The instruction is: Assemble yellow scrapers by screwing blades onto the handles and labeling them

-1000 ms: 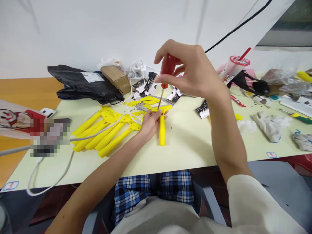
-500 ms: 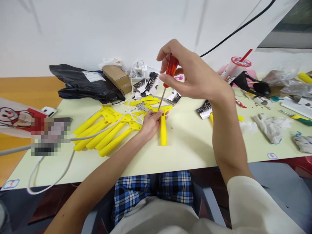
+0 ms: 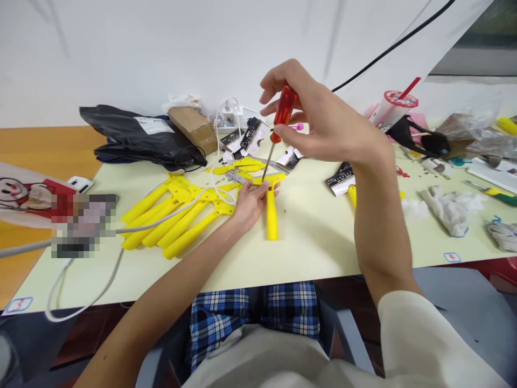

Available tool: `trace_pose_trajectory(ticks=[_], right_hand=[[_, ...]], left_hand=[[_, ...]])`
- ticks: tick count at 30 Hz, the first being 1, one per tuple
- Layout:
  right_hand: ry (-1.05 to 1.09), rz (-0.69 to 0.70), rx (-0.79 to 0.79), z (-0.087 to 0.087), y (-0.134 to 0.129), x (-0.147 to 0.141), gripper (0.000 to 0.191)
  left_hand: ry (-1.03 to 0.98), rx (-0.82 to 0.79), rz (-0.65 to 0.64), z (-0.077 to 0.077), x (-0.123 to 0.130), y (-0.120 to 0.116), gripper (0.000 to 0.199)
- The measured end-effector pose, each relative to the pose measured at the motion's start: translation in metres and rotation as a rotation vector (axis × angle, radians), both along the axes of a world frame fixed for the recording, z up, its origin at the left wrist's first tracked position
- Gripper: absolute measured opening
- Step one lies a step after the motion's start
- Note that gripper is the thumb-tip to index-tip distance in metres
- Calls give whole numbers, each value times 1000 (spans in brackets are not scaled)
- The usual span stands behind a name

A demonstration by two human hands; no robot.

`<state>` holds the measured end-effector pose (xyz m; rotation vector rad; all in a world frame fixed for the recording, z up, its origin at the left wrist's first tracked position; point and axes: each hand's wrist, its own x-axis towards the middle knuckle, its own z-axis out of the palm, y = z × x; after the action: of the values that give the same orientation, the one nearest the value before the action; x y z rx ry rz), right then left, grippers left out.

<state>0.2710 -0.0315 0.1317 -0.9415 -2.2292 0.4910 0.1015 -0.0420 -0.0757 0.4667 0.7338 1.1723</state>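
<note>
My right hand [image 3: 319, 121] grips the red handle of a screwdriver [image 3: 285, 110], which slants down with its tip on the head of a yellow tool [image 3: 272, 218]. Around that head are the closed fingers of my left hand [image 3: 251, 203], and the yellow handle points toward me. Several more yellow handles [image 3: 177, 215] lie side by side to the left. Yellow flat parts [image 3: 246, 164] and small metal pieces rest just behind my left hand. Whether the screwdriver tip sits in a screw is too small to tell.
A black bag [image 3: 141, 137] and a cardboard box [image 3: 194, 128] stand at the back left. White cables cross the left side by a phone [image 3: 84, 223]. On the right are a cup [image 3: 398, 110], white gloves [image 3: 446, 210] and a yellow-green tool [image 3: 498, 195].
My right hand and the top of the screwdriver have shifted slightly up and to the right. My left hand stays on the yellow tool, nearly still.
</note>
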Motion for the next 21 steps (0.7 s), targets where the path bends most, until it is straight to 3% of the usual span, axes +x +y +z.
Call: trace_pose_trajectory(ticks=[4, 10, 14, 21], right_hand=[[43, -17, 4, 3, -4, -4, 31], [-65, -22, 73, 3, -3, -8, 21], [-29, 36, -8, 3, -5, -7, 25], [-40, -58, 18, 0, -1, -11, 26]], left_hand=[[-19, -4, 10, 1, 0, -1, 43], [-30, 0, 1, 4, -1, -3, 47], [-25, 25, -5, 2, -2, -2, 47], [-43, 1, -7, 1, -2, -1, 50]])
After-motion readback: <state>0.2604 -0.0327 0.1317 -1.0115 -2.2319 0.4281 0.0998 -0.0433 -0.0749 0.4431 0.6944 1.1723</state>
